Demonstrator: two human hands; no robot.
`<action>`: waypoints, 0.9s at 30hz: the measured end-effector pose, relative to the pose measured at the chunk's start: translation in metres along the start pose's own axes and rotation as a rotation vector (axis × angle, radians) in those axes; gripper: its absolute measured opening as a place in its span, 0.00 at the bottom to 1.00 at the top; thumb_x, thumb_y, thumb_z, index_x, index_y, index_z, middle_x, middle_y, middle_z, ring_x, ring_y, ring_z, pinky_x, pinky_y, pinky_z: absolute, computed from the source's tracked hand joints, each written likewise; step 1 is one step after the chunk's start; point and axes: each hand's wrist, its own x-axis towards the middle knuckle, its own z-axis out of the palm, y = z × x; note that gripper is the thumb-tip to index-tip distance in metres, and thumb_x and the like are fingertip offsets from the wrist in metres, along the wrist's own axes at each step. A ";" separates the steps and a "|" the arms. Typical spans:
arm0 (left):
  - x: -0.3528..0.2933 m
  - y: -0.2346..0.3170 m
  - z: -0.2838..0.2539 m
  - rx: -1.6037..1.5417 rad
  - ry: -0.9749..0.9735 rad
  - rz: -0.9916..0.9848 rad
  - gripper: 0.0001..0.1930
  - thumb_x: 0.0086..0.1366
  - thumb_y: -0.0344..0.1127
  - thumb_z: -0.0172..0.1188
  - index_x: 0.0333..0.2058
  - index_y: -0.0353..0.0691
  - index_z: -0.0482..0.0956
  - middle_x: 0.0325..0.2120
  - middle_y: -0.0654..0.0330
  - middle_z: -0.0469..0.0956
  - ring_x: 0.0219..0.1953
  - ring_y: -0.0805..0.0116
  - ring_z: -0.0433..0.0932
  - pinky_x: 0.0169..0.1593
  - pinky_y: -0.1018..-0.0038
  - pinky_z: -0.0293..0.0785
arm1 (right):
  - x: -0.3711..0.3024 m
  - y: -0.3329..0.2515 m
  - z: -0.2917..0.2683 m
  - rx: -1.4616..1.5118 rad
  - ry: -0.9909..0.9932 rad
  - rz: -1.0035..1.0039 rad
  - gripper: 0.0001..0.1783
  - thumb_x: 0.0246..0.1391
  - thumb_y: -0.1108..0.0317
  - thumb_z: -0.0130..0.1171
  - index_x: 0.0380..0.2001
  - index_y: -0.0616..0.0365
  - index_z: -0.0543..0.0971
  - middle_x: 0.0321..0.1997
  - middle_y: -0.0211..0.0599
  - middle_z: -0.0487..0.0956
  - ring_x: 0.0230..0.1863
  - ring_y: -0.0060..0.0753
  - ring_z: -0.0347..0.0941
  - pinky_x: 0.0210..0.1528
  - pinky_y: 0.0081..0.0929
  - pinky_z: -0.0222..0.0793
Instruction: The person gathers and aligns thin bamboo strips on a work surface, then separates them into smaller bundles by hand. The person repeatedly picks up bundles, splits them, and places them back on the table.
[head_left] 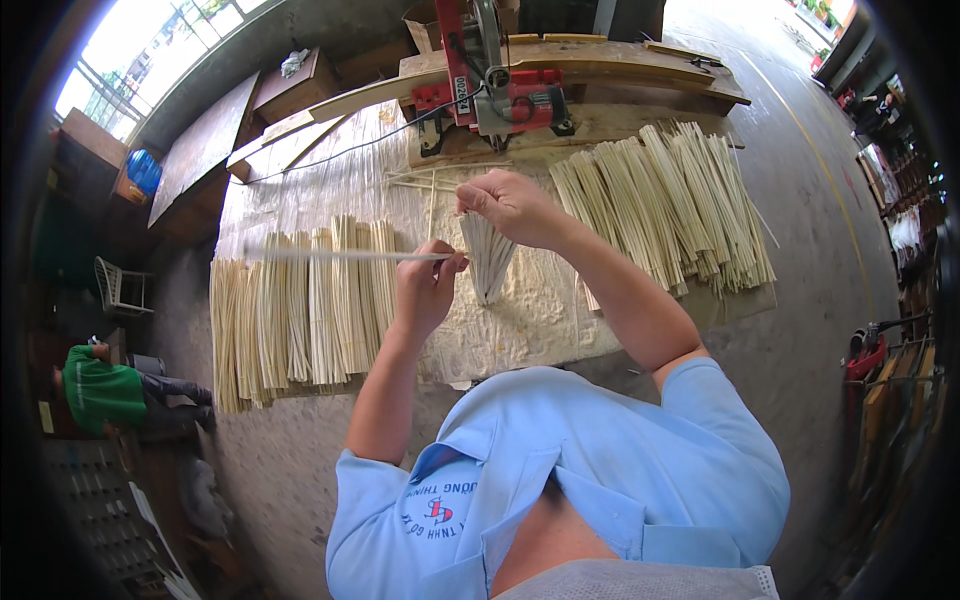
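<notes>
My right hand point(515, 208) is closed around the top of a bundle of thin pale wooden strips point(487, 258), which stands steeply in front of me with its lower end on the dusty worktable point(560, 325). Beside it, my left hand point(424, 288) pinches one end of a single pale strip point(345, 256). That strip reaches out to the left, smeared by motion, above a row of strip bundles point(305, 310). My left fingertips are close to the held bundle; whether they touch it I cannot tell.
More strip bundles point(660, 210) lie along the table's right side. A red power saw point(500, 105) with a cable stands at the back. Loose strips point(425, 183) lie in front of it. A person in green point(105, 390) is off to the far left, near a white chair point(122, 286).
</notes>
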 end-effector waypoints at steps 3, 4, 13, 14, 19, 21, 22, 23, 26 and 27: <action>0.012 0.002 0.000 -0.009 -0.112 -0.125 0.02 0.67 0.24 0.59 0.36 0.33 0.78 0.27 0.51 0.81 0.29 0.58 0.83 0.35 0.65 0.77 | 0.001 0.001 0.006 -0.028 0.010 -0.088 0.37 0.73 0.39 0.36 0.35 0.62 0.82 0.33 0.44 0.80 0.39 0.41 0.76 0.45 0.36 0.69; 0.013 0.003 0.002 -0.008 -0.147 -0.167 0.02 0.67 0.24 0.59 0.37 0.33 0.78 0.27 0.50 0.81 0.29 0.58 0.83 0.35 0.64 0.77 | 0.001 0.002 0.007 0.019 0.017 -0.067 0.40 0.73 0.37 0.33 0.35 0.62 0.83 0.33 0.44 0.80 0.40 0.42 0.76 0.46 0.36 0.69; 0.008 -0.016 -0.001 0.246 -0.253 -0.254 0.17 0.60 0.32 0.72 0.47 0.35 0.80 0.33 0.51 0.82 0.34 0.60 0.81 0.40 0.66 0.77 | 0.000 0.015 0.013 0.154 0.107 -0.101 0.53 0.69 0.28 0.20 0.36 0.65 0.84 0.36 0.45 0.81 0.43 0.42 0.79 0.51 0.35 0.73; 0.016 -0.008 -0.008 0.232 -0.197 -0.118 0.24 0.57 0.34 0.76 0.51 0.37 0.81 0.38 0.52 0.83 0.38 0.62 0.81 0.43 0.67 0.78 | 0.000 0.022 0.013 0.153 0.138 -0.097 0.53 0.68 0.27 0.20 0.36 0.65 0.84 0.36 0.44 0.81 0.41 0.40 0.79 0.50 0.35 0.74; 0.085 0.103 -0.061 0.069 0.152 0.454 0.49 0.64 0.65 0.63 0.71 0.38 0.56 0.67 0.51 0.65 0.70 0.52 0.64 0.69 0.53 0.61 | 0.001 0.020 0.028 0.331 0.291 -0.014 0.53 0.67 0.26 0.24 0.34 0.65 0.85 0.29 0.44 0.84 0.35 0.38 0.83 0.43 0.33 0.77; 0.106 0.146 -0.068 0.198 0.135 0.633 0.45 0.68 0.66 0.55 0.70 0.36 0.60 0.65 0.47 0.68 0.68 0.48 0.66 0.69 0.52 0.60 | 0.002 0.011 0.034 0.400 0.293 -0.097 0.53 0.68 0.27 0.22 0.34 0.64 0.84 0.29 0.44 0.84 0.35 0.36 0.83 0.41 0.32 0.77; 0.114 0.153 -0.068 0.300 0.079 0.679 0.42 0.71 0.66 0.52 0.68 0.35 0.63 0.64 0.45 0.70 0.67 0.46 0.67 0.69 0.51 0.60 | 0.000 0.006 0.035 0.415 0.316 -0.097 0.52 0.68 0.27 0.22 0.34 0.64 0.84 0.28 0.42 0.84 0.32 0.34 0.82 0.37 0.30 0.75; 0.121 0.165 -0.059 0.348 0.005 0.705 0.38 0.73 0.64 0.48 0.64 0.33 0.70 0.60 0.44 0.74 0.66 0.46 0.70 0.69 0.52 0.62 | -0.004 0.007 0.030 0.441 0.257 -0.107 0.49 0.69 0.28 0.23 0.46 0.63 0.82 0.32 0.40 0.84 0.32 0.31 0.80 0.35 0.28 0.73; 0.122 0.157 -0.037 0.511 -0.308 0.554 0.35 0.73 0.63 0.48 0.61 0.36 0.74 0.61 0.49 0.74 0.67 0.47 0.70 0.67 0.54 0.66 | -0.006 0.004 0.037 0.533 0.540 -0.195 0.46 0.71 0.31 0.24 0.49 0.62 0.79 0.32 0.37 0.82 0.32 0.32 0.78 0.36 0.30 0.74; 0.116 0.144 -0.031 0.429 -0.368 0.482 0.35 0.73 0.63 0.48 0.62 0.37 0.74 0.63 0.49 0.73 0.67 0.45 0.69 0.67 0.53 0.66 | -0.008 0.007 0.034 0.568 0.517 -0.212 0.44 0.71 0.31 0.25 0.59 0.60 0.72 0.41 0.36 0.78 0.35 0.29 0.75 0.38 0.29 0.73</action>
